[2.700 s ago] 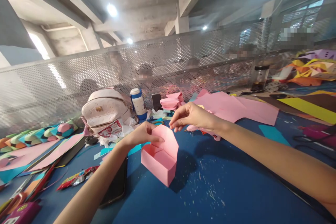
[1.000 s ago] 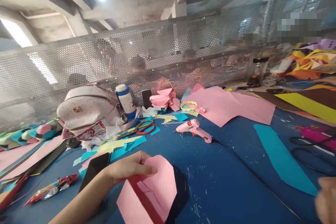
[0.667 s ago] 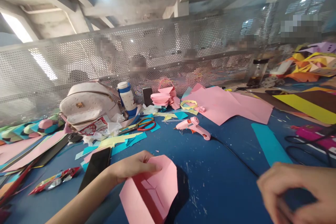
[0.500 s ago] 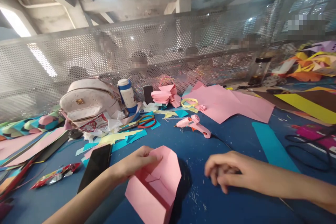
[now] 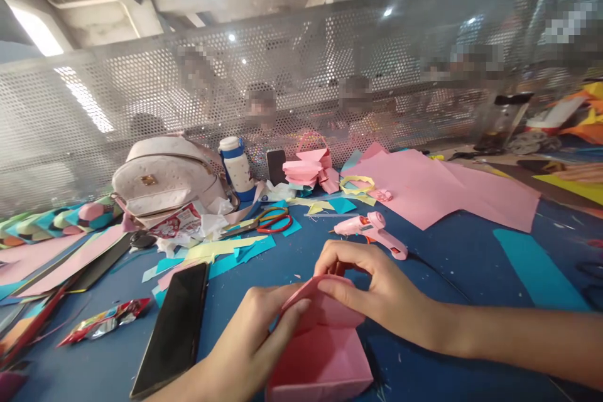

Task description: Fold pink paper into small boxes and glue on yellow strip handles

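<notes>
A folded pink paper box [image 5: 325, 358] is held low over the table in front of me, its inside facing up. My left hand [image 5: 266, 320] pinches the left end of its raised back flap, thumb on the near side. At the flap's right part, my right hand [image 5: 372, 289] grips the paper with thumb in front and fingers behind. Just beyond the right hand lies a pink hot glue gun [image 5: 372, 230], its nozzle pointing left. The box's underside and the fingertips behind the flap are hidden.
A black phone [image 5: 174, 326] lies left of my left arm, beside a red snack wrapper [image 5: 103, 320]. Farther back are scissors [image 5: 268, 223], a pale backpack [image 5: 164, 176], a bottle [image 5: 237, 166] and large pink paper sheets [image 5: 424, 182]. A perforated metal screen [image 5: 292, 50] stands behind.
My right hand has moved left from beside the box and taken hold of its flap. The box has turned, and the left hand has shifted its grip. The view has swung slightly left.
</notes>
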Motion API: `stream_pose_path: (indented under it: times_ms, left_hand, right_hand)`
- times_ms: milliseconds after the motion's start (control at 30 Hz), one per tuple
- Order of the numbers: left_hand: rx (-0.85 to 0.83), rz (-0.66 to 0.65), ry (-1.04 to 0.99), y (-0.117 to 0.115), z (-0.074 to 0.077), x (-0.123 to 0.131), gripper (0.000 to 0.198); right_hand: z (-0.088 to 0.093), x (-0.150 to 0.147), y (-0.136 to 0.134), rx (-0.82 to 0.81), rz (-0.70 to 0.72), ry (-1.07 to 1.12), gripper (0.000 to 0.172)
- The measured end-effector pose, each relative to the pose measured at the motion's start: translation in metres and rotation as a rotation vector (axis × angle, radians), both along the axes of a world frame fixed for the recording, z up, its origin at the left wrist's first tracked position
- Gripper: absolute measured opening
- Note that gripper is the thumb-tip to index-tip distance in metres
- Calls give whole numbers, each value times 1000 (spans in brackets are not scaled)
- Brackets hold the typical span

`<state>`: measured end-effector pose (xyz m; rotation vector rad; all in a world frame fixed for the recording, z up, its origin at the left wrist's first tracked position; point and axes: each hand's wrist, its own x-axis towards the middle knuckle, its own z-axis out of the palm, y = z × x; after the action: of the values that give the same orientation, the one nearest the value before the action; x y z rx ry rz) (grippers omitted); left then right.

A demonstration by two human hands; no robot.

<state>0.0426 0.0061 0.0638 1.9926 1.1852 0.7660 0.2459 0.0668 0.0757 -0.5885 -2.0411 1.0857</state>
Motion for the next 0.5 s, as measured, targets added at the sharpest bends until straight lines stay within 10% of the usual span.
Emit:
stream_pose_path:
  times_ms: [500]
  left_hand:
    - [316,-23,-11,-11,9,-3,33]
  right_hand:
    - [3,6,-9,103,7,41,5]
